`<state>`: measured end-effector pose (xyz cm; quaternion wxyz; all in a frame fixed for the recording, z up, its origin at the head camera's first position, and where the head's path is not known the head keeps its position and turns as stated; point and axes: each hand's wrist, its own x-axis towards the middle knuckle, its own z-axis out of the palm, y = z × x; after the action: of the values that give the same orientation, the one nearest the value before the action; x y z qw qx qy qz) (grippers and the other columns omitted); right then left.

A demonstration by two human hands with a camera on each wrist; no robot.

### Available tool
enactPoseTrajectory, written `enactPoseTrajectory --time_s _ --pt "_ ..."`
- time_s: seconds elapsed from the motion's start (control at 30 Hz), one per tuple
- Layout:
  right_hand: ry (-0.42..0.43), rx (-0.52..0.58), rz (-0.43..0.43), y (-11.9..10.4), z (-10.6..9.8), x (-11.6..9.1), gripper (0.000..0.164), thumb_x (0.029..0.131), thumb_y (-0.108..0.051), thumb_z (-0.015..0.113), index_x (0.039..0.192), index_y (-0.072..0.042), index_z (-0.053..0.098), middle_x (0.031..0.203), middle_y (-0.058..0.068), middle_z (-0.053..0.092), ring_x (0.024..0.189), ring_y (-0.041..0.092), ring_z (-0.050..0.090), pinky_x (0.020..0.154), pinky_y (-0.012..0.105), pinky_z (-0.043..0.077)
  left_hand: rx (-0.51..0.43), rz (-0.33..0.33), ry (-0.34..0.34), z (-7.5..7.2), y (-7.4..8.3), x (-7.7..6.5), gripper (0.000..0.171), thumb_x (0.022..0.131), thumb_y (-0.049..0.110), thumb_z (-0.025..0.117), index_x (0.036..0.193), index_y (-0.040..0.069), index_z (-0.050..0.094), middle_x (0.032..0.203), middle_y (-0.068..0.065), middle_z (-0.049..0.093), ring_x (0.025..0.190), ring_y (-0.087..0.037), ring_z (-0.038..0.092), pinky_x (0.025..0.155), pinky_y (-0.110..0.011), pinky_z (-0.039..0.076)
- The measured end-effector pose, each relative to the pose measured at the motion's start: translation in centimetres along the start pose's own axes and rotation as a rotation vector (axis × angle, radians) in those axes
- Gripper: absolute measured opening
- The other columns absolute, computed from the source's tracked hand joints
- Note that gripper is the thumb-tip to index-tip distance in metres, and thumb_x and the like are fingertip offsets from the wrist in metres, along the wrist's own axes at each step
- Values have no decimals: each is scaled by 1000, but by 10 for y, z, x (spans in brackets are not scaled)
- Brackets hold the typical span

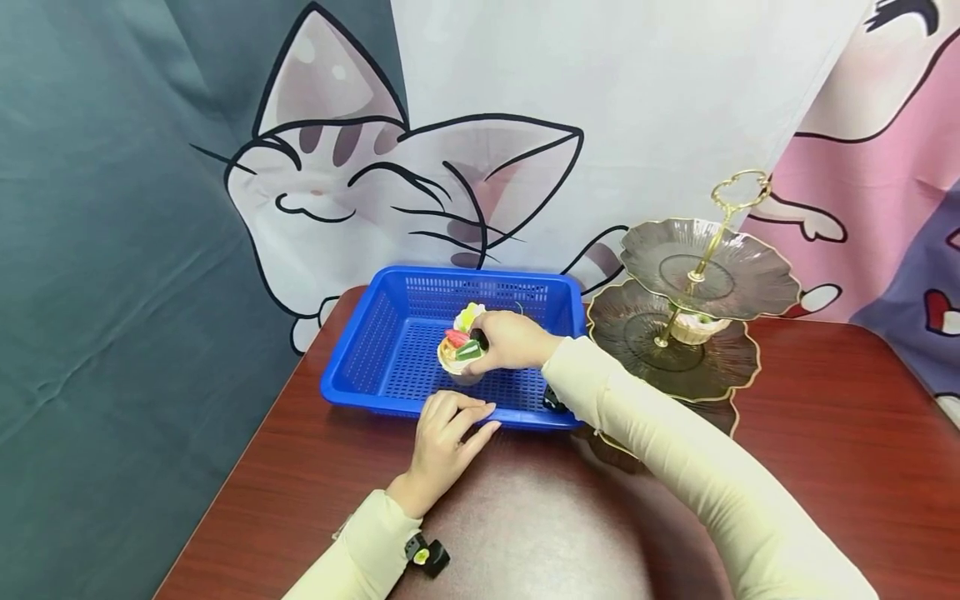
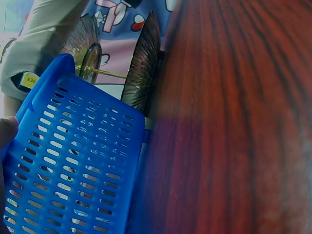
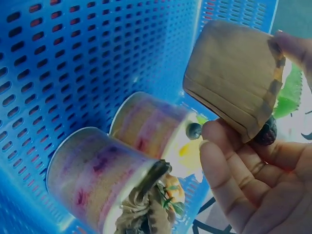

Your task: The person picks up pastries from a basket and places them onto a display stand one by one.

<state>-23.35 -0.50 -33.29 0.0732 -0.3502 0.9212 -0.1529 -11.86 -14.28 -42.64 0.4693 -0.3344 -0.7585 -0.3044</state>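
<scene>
A cupcake (image 1: 459, 357) in a tan paper cup, topped with fruit, is held between the thumb and fingers of my right hand (image 1: 513, 340), over the blue plastic basket (image 1: 345, 387). The right wrist view shows the cupcake's wrapper (image 3: 231, 78) from the side, clear of the basket floor. Under it, two layered cakes in clear cups lie tilted in the basket: a chocolate-topped cake cup (image 3: 97, 178) and a yellow-topped cake cup (image 3: 148, 124). My left hand (image 1: 444, 437) grips the basket's front rim, fingers over the top and thumb outside.
Right of the basket stands a tiered stand (image 1: 708, 267) with dark, gold-edged plates and a gold handle. A cupcake in a pale wrapper (image 1: 697, 330) sits on its middle plate. The wooden table (image 1: 840, 417) meets a printed cat curtain (image 1: 480, 67) behind.
</scene>
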Motion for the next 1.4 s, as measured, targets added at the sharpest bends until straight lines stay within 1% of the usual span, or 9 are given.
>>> enactPoseTrajectory --time_s 0.07,0.27,0.47,0.97,1.23,1.4 --pt "-2 12 3 0 -2 -1 56 73 -47 77 110 -5 65 93 1 67 78 12 59 70 26 50 1 0 0 0 0 0 20 86 27 71 90 8 73 87 -3 64 81 -19 59 74 -31 43" --pt "12 22 -2 1 -10 -5 56 73 -49 77 108 -5 66 90 1 67 77 13 58 68 25 48 2 -1 -3 -1 -1 -1 19 85 26 72 90 8 73 87 -3 64 81 -19 59 74 -31 43" --pt "15 44 6 0 -18 -10 58 73 -49 77 108 -5 65 90 1 67 77 13 58 68 25 48 1 -5 -5 0 -1 -1 20 88 28 70 89 8 73 87 -3 64 82 -19 60 74 -31 43" --pt "39 1 11 -11 -36 -29 59 73 -50 76 109 -5 65 90 2 66 79 15 57 66 25 46 5 -2 3 1 -1 -1 22 89 29 68 90 8 73 86 -3 64 80 -19 60 74 -31 42" --pt "56 -13 38 -15 -42 -42 60 73 -51 76 110 -5 64 91 1 66 80 15 57 67 27 47 3 -6 -1 0 -1 -1 23 90 30 67 91 8 73 86 -3 63 80 -19 59 74 -31 42" --pt "78 -15 49 -15 -46 -50 58 71 -49 77 109 -6 65 89 0 65 78 14 56 64 26 45 5 -1 4 1 0 -1 24 91 30 66 90 8 73 86 -3 63 79 -18 59 73 -31 42"
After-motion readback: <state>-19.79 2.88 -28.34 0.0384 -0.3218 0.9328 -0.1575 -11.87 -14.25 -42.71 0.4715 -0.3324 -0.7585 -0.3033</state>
